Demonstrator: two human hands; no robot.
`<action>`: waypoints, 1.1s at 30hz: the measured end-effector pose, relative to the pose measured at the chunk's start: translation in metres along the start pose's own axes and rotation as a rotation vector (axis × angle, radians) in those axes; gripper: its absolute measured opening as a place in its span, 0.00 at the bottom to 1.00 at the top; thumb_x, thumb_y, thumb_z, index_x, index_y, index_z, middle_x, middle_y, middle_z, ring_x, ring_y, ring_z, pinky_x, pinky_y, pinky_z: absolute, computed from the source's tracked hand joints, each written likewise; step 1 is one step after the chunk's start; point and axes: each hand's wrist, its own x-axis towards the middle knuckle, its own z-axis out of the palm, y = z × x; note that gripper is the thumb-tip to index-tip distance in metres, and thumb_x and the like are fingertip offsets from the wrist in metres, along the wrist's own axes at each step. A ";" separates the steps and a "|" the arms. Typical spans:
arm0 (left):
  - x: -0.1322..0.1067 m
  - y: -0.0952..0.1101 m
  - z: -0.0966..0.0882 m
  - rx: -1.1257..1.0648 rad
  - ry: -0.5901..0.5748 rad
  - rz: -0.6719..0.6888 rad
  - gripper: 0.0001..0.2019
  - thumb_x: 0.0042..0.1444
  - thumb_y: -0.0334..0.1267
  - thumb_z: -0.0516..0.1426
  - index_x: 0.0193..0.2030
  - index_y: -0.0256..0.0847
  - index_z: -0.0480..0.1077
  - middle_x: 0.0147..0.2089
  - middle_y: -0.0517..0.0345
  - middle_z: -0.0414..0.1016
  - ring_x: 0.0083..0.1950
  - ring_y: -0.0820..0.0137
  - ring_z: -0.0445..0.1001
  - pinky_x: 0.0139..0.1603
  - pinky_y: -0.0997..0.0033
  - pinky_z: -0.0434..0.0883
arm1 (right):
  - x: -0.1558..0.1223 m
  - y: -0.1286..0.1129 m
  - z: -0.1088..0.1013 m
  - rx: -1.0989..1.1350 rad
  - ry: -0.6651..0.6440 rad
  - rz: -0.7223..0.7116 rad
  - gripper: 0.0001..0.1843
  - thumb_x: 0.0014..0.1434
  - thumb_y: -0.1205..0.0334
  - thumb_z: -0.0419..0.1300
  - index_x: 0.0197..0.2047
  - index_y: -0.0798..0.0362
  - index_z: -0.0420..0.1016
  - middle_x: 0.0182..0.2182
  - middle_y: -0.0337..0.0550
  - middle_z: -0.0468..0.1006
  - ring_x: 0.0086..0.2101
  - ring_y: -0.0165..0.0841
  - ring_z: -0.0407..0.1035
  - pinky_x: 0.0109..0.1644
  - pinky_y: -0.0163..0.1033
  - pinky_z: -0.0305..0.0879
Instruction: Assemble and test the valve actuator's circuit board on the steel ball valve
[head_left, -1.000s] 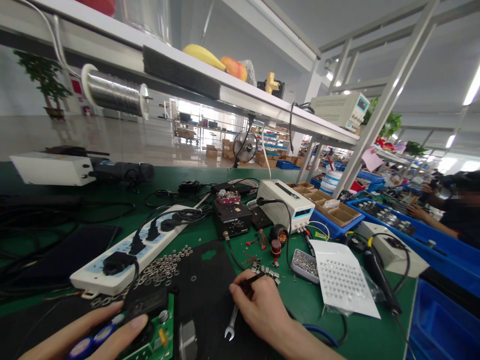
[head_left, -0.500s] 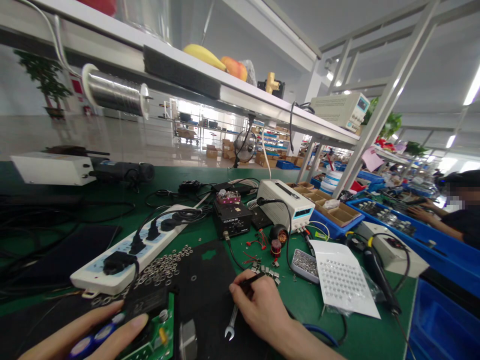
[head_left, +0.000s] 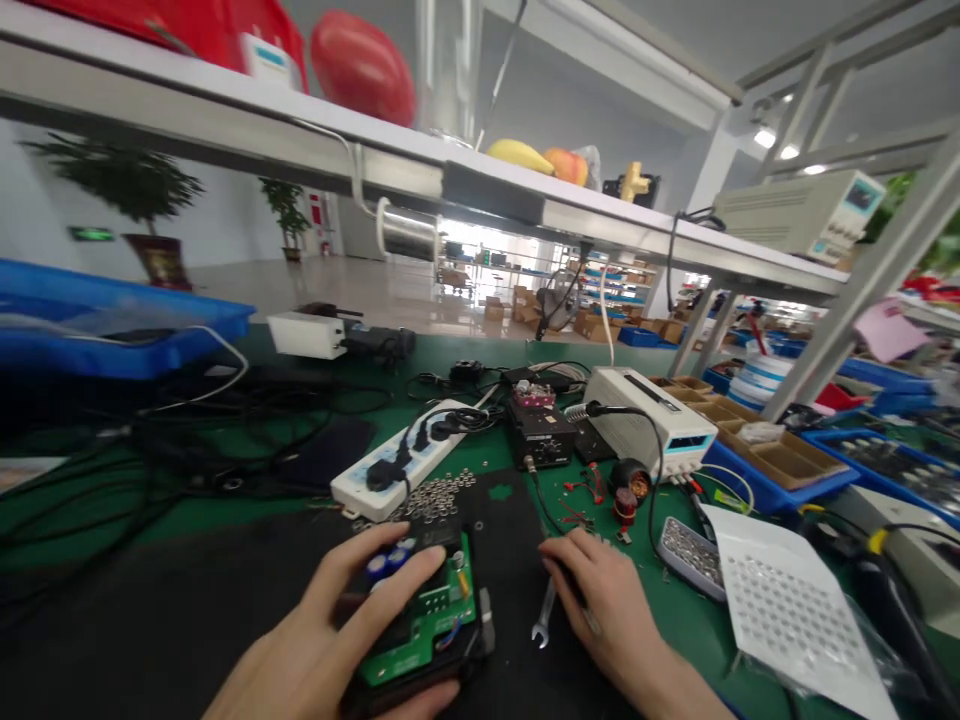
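Observation:
My left hand (head_left: 337,620) is wrapped round a green circuit board (head_left: 420,640) in a black housing, thumb and fingers on its sides and parts. Blue capacitors (head_left: 386,565) stand on the board beside my fingers. My right hand (head_left: 607,595) rests on the black mat (head_left: 514,560), its fingers closed on a thin tool (head_left: 592,622); most of the tool is hidden, so its kind is unclear. Just left of that hand lies an open-ended wrench (head_left: 543,622), its upper end by my fingertips.
Beyond the board are metal nuts (head_left: 442,495) and a power strip (head_left: 405,455). To the right stand a tray of small metal parts (head_left: 691,555), a white sheet (head_left: 795,600), a soldering station (head_left: 538,435) and a white bench unit (head_left: 649,415). A shelf (head_left: 465,165) spans above.
The view has swung left, so the bench appears further right. More of the board in my left hand shows now. The right hand stays beside the wrench, and its tool is more hidden.

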 end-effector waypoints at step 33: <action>-0.002 0.042 -0.028 -0.648 -0.023 -0.313 0.56 0.37 0.26 0.76 0.67 0.63 0.52 0.65 0.63 0.68 0.62 0.59 0.74 0.66 0.59 0.75 | -0.022 -0.089 0.014 0.805 0.024 0.107 0.52 0.50 0.32 0.71 0.67 0.53 0.62 0.57 0.57 0.79 0.56 0.54 0.76 0.57 0.48 0.77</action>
